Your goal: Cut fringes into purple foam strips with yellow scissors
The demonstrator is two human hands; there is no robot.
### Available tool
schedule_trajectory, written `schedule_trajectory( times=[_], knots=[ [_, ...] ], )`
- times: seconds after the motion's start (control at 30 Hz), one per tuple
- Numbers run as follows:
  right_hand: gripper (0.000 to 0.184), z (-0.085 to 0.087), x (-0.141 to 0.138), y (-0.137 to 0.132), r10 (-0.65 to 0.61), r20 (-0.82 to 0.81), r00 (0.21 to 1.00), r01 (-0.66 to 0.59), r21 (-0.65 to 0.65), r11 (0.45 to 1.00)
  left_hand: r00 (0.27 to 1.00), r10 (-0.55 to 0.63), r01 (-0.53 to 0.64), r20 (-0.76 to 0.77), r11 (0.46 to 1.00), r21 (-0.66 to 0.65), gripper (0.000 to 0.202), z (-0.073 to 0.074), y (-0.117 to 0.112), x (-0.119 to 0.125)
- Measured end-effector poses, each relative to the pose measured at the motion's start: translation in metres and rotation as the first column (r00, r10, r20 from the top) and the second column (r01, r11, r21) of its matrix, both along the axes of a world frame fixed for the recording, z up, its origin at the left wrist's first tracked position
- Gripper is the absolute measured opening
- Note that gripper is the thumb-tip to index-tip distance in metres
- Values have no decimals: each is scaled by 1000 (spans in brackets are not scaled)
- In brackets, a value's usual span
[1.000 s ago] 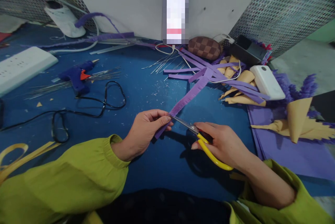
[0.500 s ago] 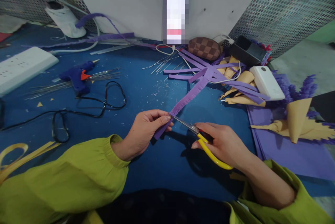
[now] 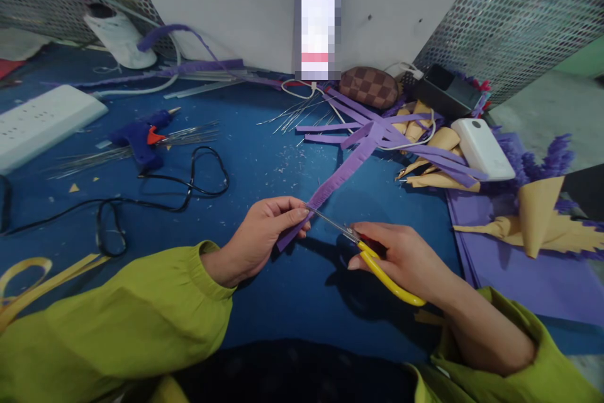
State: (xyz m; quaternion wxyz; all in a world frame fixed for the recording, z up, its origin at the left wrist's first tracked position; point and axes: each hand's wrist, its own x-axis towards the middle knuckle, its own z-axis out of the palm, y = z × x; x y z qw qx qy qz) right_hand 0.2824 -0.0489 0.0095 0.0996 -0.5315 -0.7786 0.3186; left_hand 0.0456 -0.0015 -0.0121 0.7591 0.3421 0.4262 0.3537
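My left hand [image 3: 264, 233] pinches the near end of a long purple paper strip [image 3: 337, 175] that runs up and to the right across the blue table [image 3: 264, 302]. My right hand [image 3: 406, 258] grips yellow-handled scissors [image 3: 372, 261], whose metal blades reach left to the strip's edge just beside my left fingertips. The strip's edge shows fine fringe cuts. Both sleeves are yellow-green.
A blue glue gun [image 3: 139, 137] with a looping black cord [image 3: 189, 186] lies at left, beside thin wires and a white power strip [image 3: 44, 121]. More purple strips, tan paper cones [image 3: 538, 211], a white power bank [image 3: 484, 148], a checkered pouch [image 3: 369, 86] and purple sheets [image 3: 528, 277] crowd the right.
Almost nothing has changed; the scissors and my right hand have shifted very slightly right and down while my left hand keeps its pinch on the strip.
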Motion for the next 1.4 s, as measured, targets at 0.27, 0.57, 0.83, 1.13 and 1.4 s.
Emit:
schedule_trajectory(
  times=[0.27, 0.57, 0.83, 1.13, 1.4],
  knots=[
    [49, -4, 2, -1, -31, 61, 998, 28, 39, 999, 999, 27, -26, -33, 1000, 14, 13, -1, -1, 0],
    [46, -1, 1, 1, -35, 28, 999, 36, -7, 999, 998, 20, -19, -58, 1000, 25, 17, 1, -1, 1],
    [50, -5, 2, -1, -45, 62, 997, 41, 68, 997, 995, 31, -27, -94, 999, 36, 16, -1, -2, 1],
    [44, -1, 1, -1, -4, 30, 1000, 3, 53, 999, 998, 21, -19, -62, 999, 40, 10, -1, -3, -1],
    [44, 5, -1, 1, 0, -15, 1000, -1, -15, 1000, 998, 12, -12, -66, 1000, -2, 12, 3, -1, 1]
  ],
)
